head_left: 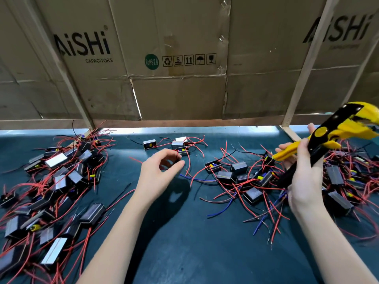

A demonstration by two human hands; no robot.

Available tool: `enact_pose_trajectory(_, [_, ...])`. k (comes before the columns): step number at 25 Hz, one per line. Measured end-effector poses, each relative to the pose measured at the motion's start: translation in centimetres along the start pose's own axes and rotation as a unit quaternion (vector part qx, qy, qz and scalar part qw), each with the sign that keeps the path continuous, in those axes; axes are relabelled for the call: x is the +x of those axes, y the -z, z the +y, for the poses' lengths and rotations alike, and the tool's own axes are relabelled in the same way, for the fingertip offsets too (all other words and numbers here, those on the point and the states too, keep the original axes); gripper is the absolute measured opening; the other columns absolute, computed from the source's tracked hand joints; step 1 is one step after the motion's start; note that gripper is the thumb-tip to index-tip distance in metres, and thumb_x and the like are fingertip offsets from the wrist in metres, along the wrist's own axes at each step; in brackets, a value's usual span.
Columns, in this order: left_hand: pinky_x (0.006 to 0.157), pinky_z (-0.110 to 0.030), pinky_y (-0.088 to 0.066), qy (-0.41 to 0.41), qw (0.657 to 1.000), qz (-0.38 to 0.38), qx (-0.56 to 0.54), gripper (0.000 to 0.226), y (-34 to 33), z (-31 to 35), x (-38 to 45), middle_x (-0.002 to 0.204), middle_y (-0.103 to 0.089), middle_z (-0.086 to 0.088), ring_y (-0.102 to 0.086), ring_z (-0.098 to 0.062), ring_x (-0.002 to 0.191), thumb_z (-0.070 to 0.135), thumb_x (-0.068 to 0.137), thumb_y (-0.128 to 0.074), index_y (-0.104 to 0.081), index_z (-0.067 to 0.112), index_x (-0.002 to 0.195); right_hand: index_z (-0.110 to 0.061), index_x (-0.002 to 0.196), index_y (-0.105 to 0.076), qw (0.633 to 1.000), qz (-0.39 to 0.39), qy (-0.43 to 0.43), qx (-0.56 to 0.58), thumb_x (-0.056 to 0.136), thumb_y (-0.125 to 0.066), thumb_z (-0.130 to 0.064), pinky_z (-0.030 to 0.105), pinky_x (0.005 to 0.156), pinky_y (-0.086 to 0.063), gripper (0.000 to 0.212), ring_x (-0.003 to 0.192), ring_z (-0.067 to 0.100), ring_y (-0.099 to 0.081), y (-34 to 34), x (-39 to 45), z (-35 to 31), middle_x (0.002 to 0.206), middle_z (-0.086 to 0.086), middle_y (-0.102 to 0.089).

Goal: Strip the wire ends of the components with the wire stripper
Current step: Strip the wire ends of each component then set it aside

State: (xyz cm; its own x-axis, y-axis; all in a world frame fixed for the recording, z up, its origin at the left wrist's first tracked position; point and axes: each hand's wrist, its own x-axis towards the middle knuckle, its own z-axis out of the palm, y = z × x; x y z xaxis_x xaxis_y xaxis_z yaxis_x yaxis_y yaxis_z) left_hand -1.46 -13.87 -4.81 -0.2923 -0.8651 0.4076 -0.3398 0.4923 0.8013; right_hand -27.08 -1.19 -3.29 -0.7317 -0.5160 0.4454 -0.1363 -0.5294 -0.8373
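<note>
My right hand (303,175) grips the handles of a yellow and black wire stripper (336,136), raised at the right with its jaws pointing up and right. My left hand (162,171) hovers over the middle of the mat, fingers curled, pinching a small dark component (178,159) with red wires trailing from it. A small group of black box components (180,145) lies just beyond that hand. Whether the stripper's jaws hold a wire I cannot tell.
A big pile of components with red wires (57,181) covers the left of the dark green mat (184,232). Another pile with red and blue wires (256,181) lies at the right. Cardboard boxes (174,58) and pale wooden posts (303,64) close off the back.
</note>
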Motion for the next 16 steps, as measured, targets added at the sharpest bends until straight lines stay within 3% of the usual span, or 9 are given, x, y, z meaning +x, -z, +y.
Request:
enact_pose_trajectory(3, [0.075, -0.017, -0.046, -0.014, 0.992, -0.097, -0.083, 0.012, -0.5, 1.0, -0.4, 0.087, -0.071, 0.009, -0.06, -0.004, 0.077, 0.027, 0.081, -0.067, -0.071, 0.023, 0.091, -0.054, 0.113, -0.057, 0.999, -0.034, 0.007, -0.038, 0.084, -0.061, -0.063, 0.034, 0.091, -0.048, 0.031, 0.077, 0.01, -0.057, 0.2, -0.1, -0.3, 0.079, -0.012, -0.057])
enact_pose_trajectory(5, [0.078, -0.023, -0.047, -0.012, 0.988, -0.123, -0.097, 0.014, -1.2, 1.3, -0.8, 0.089, -0.072, 0.001, -0.062, -0.008, 0.081, 0.029, 0.084, -0.064, -0.071, 0.018, 0.089, -0.046, 0.101, -0.059, 0.984, -0.04, 0.057, -0.166, 0.082, -0.064, -0.055, 0.022, 0.08, -0.042, 0.022, 0.073, 0.005, -0.054, 0.4, -0.3, -0.2, 0.079, -0.016, -0.057])
enact_pose_trajectory(7, [0.076, -0.026, -0.046, -0.002, 0.984, -0.128, -0.122, 0.017, -1.8, 1.4, -1.0, 0.086, -0.072, -0.002, -0.062, -0.01, 0.08, 0.027, 0.09, -0.061, -0.071, 0.014, 0.083, -0.035, 0.112, -0.059, 0.933, -0.049, 0.142, -0.328, 0.084, -0.067, -0.042, 0.021, 0.079, -0.038, 0.029, 0.083, 0.008, -0.056, 0.7, -0.4, 0.2, 0.09, -0.015, -0.059])
enact_pose_trajectory(9, [0.073, -0.017, -0.044, 0.005, 0.983, -0.133, -0.13, 0.02, -2.2, 1.6, -1.1, 0.082, -0.072, 0.003, -0.061, -0.005, 0.077, 0.018, 0.097, -0.059, -0.071, 0.012, 0.082, -0.018, 0.119, -0.06, 0.859, -0.06, 0.207, -0.465, 0.08, -0.066, -0.039, 0.035, 0.079, -0.042, 0.045, 0.09, 0.025, -0.058, 0.8, -0.5, 0.5, 0.098, 0.001, -0.062])
enact_pose_trajectory(11, [0.073, -0.011, -0.044, 0.013, 0.981, -0.136, -0.141, 0.022, -2.4, 1.9, -1.3, 0.081, -0.073, 0.007, -0.062, -0.001, 0.076, 0.011, 0.098, -0.057, -0.072, 0.011, 0.082, -0.011, 0.113, -0.062, 0.794, -0.082, 0.242, -0.552, 0.073, -0.068, -0.04, 0.042, 0.073, -0.04, 0.05, 0.086, 0.035, -0.056, 0.6, -0.8, 1.0, 0.093, 0.008, -0.06])
enact_pose_trajectory(16, [0.077, -0.009, -0.046, 0.001, 0.977, -0.124, -0.173, 0.019, -2.5, 2.6, -1.6, 0.085, -0.076, 0.007, -0.067, 0.001, 0.082, 0.013, 0.095, -0.061, -0.077, 0.014, 0.085, -0.007, 0.102, -0.063, 0.748, -0.095, 0.209, -0.623, 0.058, -0.087, -0.036, 0.043, 0.072, -0.039, 0.058, 0.081, 0.037, -0.055, 0.3, -1.3, 2.2, 0.087, 0.013, -0.059])
